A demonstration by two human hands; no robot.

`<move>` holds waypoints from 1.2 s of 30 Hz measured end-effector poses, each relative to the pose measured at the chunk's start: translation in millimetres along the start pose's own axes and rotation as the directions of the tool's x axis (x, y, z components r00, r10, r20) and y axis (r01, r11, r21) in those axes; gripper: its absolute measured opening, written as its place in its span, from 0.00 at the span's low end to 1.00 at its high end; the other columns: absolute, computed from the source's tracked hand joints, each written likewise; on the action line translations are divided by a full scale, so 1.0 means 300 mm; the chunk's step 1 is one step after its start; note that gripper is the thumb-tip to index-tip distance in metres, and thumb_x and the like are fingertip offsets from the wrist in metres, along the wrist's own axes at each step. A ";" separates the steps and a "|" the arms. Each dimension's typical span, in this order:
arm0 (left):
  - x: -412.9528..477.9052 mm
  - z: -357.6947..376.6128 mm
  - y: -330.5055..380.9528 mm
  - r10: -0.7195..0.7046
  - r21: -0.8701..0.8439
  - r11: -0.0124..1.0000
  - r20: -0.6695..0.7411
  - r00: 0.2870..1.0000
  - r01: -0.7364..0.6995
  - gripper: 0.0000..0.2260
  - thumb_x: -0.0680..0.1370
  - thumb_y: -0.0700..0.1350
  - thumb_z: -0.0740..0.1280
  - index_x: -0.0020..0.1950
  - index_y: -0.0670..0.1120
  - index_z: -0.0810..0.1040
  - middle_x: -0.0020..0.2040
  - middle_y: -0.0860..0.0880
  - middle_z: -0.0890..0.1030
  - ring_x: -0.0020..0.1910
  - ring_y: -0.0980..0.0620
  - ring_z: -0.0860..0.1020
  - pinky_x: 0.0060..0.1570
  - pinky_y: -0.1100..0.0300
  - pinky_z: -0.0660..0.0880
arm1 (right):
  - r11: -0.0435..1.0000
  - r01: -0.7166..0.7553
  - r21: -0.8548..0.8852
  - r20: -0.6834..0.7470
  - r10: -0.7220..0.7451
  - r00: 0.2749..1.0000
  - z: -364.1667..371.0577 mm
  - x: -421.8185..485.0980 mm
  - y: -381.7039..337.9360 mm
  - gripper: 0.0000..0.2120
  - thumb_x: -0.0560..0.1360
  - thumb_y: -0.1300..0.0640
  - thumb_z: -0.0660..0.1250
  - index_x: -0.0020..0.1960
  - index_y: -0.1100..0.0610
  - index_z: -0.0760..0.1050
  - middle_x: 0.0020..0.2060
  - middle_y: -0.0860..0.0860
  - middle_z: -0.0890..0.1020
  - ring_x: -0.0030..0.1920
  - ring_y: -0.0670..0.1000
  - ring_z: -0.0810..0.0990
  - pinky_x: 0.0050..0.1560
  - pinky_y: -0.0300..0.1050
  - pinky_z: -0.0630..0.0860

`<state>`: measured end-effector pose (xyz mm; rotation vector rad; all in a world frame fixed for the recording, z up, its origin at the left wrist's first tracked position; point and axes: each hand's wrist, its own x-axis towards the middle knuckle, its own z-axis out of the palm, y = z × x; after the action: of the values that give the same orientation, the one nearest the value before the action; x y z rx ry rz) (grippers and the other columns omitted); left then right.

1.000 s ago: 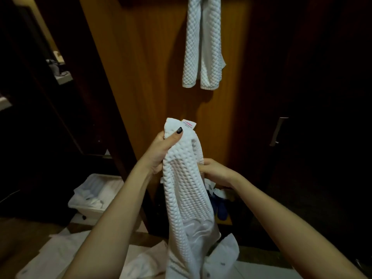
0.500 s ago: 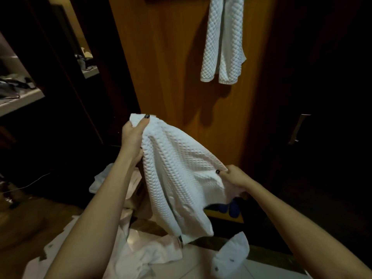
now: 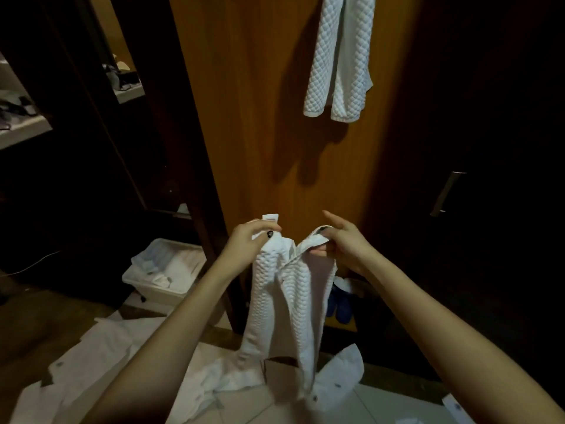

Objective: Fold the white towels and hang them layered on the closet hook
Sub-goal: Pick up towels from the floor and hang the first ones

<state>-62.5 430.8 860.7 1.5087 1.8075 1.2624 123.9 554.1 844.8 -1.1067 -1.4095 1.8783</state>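
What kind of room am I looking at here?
Likely a closet or dressing area: a wooden closet door with a towel hanging on it, shelves at left, a bin of laundry on the floor.

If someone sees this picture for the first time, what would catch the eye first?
Most likely the white towel in the middle, pinched at its top corners by the left hand and the right hand. Next comes the second towel, hanging high at upper right against the lit wooden panel. White cloths lie spread at lower left.
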 end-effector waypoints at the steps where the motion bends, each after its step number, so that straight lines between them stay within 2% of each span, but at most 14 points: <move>1: -0.001 0.019 0.003 0.015 0.015 1.000 0.030 0.999 -0.016 0.10 0.79 0.34 0.65 0.57 0.42 0.82 0.57 0.46 0.79 0.61 0.52 0.75 0.53 0.79 0.65 | 1.000 0.000 0.028 -0.009 0.000 1.000 0.016 -0.011 -0.005 0.24 0.79 0.70 0.58 0.74 0.60 0.64 0.39 0.59 0.84 0.38 0.55 0.86 0.35 0.46 0.82; 4: -0.002 0.082 0.006 0.061 0.057 0.996 0.115 0.991 -0.068 0.14 0.76 0.42 0.71 0.62 0.45 0.79 0.58 0.50 0.75 0.60 0.56 0.72 0.53 0.78 0.64 | 0.998 0.038 0.058 -0.024 -0.037 0.999 0.040 -0.044 -0.017 0.11 0.78 0.70 0.57 0.55 0.69 0.76 0.38 0.61 0.85 0.42 0.58 0.86 0.39 0.45 0.82; 7: 0.001 0.126 -0.012 0.011 0.057 0.998 0.152 0.988 -0.020 0.19 0.73 0.48 0.75 0.62 0.49 0.77 0.58 0.53 0.72 0.61 0.55 0.71 0.53 0.65 0.68 | 0.994 0.098 0.042 -0.088 -0.094 0.992 0.023 -0.067 -0.037 0.12 0.79 0.69 0.56 0.45 0.70 0.78 0.41 0.65 0.84 0.46 0.60 0.85 0.43 0.46 0.82; 9: 0.001 0.160 -0.031 0.009 0.115 0.993 0.161 0.987 -0.028 0.18 0.72 0.49 0.75 0.59 0.51 0.77 0.61 0.56 0.69 0.63 0.58 0.68 0.53 0.61 0.67 | 0.991 0.125 0.039 -0.129 -0.119 0.984 0.002 -0.082 -0.053 0.12 0.79 0.69 0.55 0.46 0.70 0.77 0.43 0.66 0.83 0.46 0.60 0.84 0.47 0.49 0.83; 11: 0.003 0.207 -0.038 0.072 0.140 0.987 0.095 0.993 -0.085 0.08 0.74 0.45 0.72 0.52 0.49 0.78 0.61 0.56 0.70 0.62 0.60 0.69 0.51 0.63 0.66 | 0.986 0.166 0.031 -0.146 -0.160 0.976 -0.015 -0.098 -0.070 0.10 0.79 0.69 0.57 0.46 0.69 0.76 0.40 0.64 0.82 0.45 0.60 0.84 0.51 0.52 0.81; 13: 0.016 0.240 -0.029 0.130 0.094 0.987 -0.002 0.991 -0.129 0.02 0.76 0.39 0.70 0.43 0.44 0.80 0.52 0.54 0.75 0.51 0.61 0.73 0.45 0.65 0.65 | 0.975 0.213 0.065 -0.142 -0.202 0.969 -0.036 -0.112 -0.079 0.06 0.80 0.67 0.60 0.49 0.67 0.75 0.31 0.55 0.81 0.36 0.51 0.84 0.48 0.49 0.82; 16: 0.050 0.236 -0.010 0.072 -0.129 0.988 -0.063 0.995 -0.080 0.07 0.75 0.35 0.71 0.39 0.44 0.80 0.40 0.52 0.78 0.40 0.63 0.75 0.40 0.68 0.68 | 0.963 0.264 0.042 -0.117 -0.258 0.959 -0.092 -0.132 -0.084 0.10 0.81 0.63 0.62 0.46 0.69 0.76 0.23 0.44 0.77 0.27 0.42 0.79 0.41 0.42 0.81; 20: 0.098 0.201 0.021 0.063 -0.257 0.965 0.008 0.998 -0.059 0.13 0.75 0.35 0.71 0.37 0.52 0.81 0.35 0.58 0.81 0.37 0.67 0.77 0.40 0.73 0.70 | 0.957 0.282 0.066 -0.162 -0.268 0.950 -0.124 -0.152 -0.094 0.13 0.81 0.61 0.62 0.50 0.72 0.78 0.35 0.56 0.84 0.39 0.51 0.85 0.48 0.45 0.83; 24: 0.135 0.201 0.037 0.037 -0.399 0.916 0.012 0.999 -0.030 0.11 0.77 0.41 0.69 0.37 0.53 0.84 0.38 0.55 0.83 0.39 0.59 0.80 0.41 0.66 0.75 | 0.949 0.285 0.138 -0.222 -0.250 0.942 -0.133 -0.150 -0.117 0.10 0.82 0.62 0.61 0.47 0.66 0.78 0.47 0.64 0.82 0.46 0.58 0.85 0.48 0.46 0.83; 26: 0.156 0.204 0.042 -0.033 -0.512 0.858 0.004 0.999 0.031 0.07 0.78 0.44 0.69 0.40 0.49 0.85 0.43 0.48 0.84 0.43 0.51 0.81 0.46 0.54 0.76 | 0.968 0.246 0.050 -0.176 -0.234 0.956 -0.140 -0.156 -0.139 0.10 0.82 0.64 0.58 0.52 0.64 0.78 0.45 0.65 0.83 0.43 0.58 0.86 0.45 0.47 0.84; 28: 0.179 0.199 0.057 -0.056 -0.560 0.827 -0.001 0.998 0.046 0.07 0.78 0.47 0.69 0.45 0.46 0.84 0.50 0.40 0.84 0.47 0.46 0.81 0.49 0.49 0.75 | 0.963 0.171 -0.209 -0.077 -0.191 0.979 -0.153 -0.172 -0.159 0.12 0.83 0.62 0.55 0.55 0.62 0.78 0.41 0.63 0.84 0.39 0.57 0.86 0.43 0.48 0.84; 31: 0.208 0.177 0.079 0.007 -0.499 0.867 -0.010 1.000 -0.011 0.09 0.77 0.51 0.69 0.44 0.47 0.83 0.48 0.42 0.84 0.44 0.50 0.82 0.44 0.55 0.78 | 0.729 0.137 -0.670 0.039 -0.150 0.988 -0.188 -0.195 -0.174 0.16 0.82 0.49 0.58 0.49 0.59 0.78 0.36 0.59 0.84 0.35 0.57 0.84 0.38 0.48 0.81; 34: 0.222 0.143 0.110 0.056 -0.427 0.903 0.016 0.998 -0.044 0.08 0.79 0.51 0.68 0.41 0.52 0.82 0.42 0.51 0.84 0.41 0.55 0.82 0.39 0.65 0.77 | 0.191 0.166 -0.967 0.127 -0.198 0.972 -0.214 -0.193 -0.180 0.15 0.78 0.40 0.63 0.46 0.51 0.77 0.36 0.49 0.80 0.33 0.49 0.78 0.36 0.46 0.73; 36: 0.233 0.115 0.122 0.054 -0.384 0.922 0.016 0.998 -0.044 0.09 0.79 0.48 0.67 0.40 0.54 0.83 0.41 0.54 0.84 0.41 0.58 0.82 0.39 0.68 0.76 | -0.036 0.187 -0.982 0.190 -0.238 0.952 -0.218 -0.181 -0.179 0.13 0.77 0.40 0.66 0.44 0.50 0.73 0.46 0.48 0.76 0.42 0.49 0.77 0.38 0.45 0.70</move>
<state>-36.1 507.4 889.9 1.3459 1.4063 1.5094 205.0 560.1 904.0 -1.2669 -2.8356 0.2084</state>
